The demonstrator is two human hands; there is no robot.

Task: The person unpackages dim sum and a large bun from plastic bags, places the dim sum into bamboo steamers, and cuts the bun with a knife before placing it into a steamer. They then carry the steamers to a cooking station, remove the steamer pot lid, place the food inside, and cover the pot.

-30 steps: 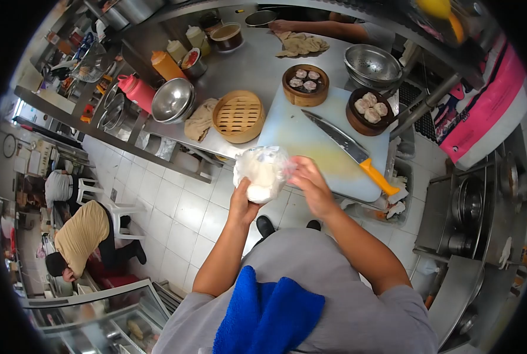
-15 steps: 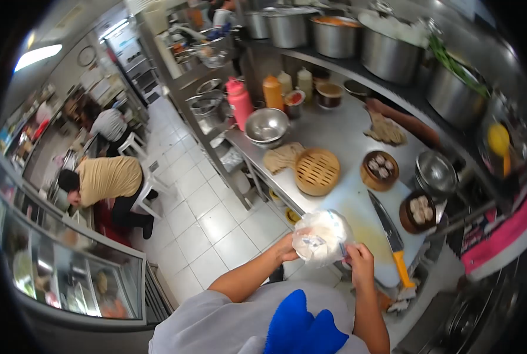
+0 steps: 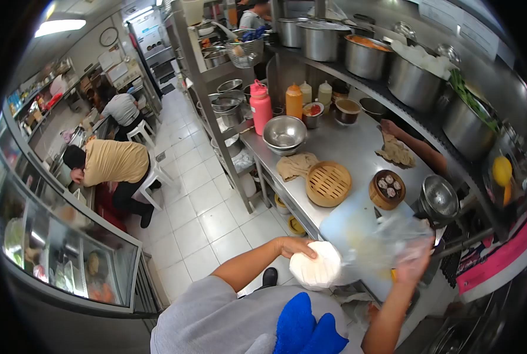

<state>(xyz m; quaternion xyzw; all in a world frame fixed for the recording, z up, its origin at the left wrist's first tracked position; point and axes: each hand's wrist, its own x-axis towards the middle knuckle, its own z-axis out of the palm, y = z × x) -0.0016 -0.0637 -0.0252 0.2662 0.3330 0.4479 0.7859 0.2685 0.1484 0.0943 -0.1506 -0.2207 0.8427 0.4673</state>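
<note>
My left hand [image 3: 294, 246] grips a round white stack of dough [image 3: 315, 265] from above, in front of the counter edge. To the right, my right hand [image 3: 414, 259] is blurred and holds a clear plastic bag [image 3: 387, 235] pulled away from the stack, over the pale blue cutting board [image 3: 341, 223]. The bag hides the knife and part of the board. A blue cloth [image 3: 304, 327] lies against my grey shirt.
The steel counter [image 3: 358, 147] carries a bamboo steamer lid [image 3: 328, 184], a steamer of dumplings [image 3: 387, 190], a colander [image 3: 439, 199], a metal bowl [image 3: 284, 133], a cloth [image 3: 296, 165] and sauce bottles [image 3: 294, 100]. Another person's arm [image 3: 414, 144] rests at the back. A person in tan [image 3: 113, 162] bends over on the left.
The plastic bag has come off the white stack. My right hand has swung right with the bag, while my left hand keeps the bare stack. My view has lifted toward the shelves.
</note>
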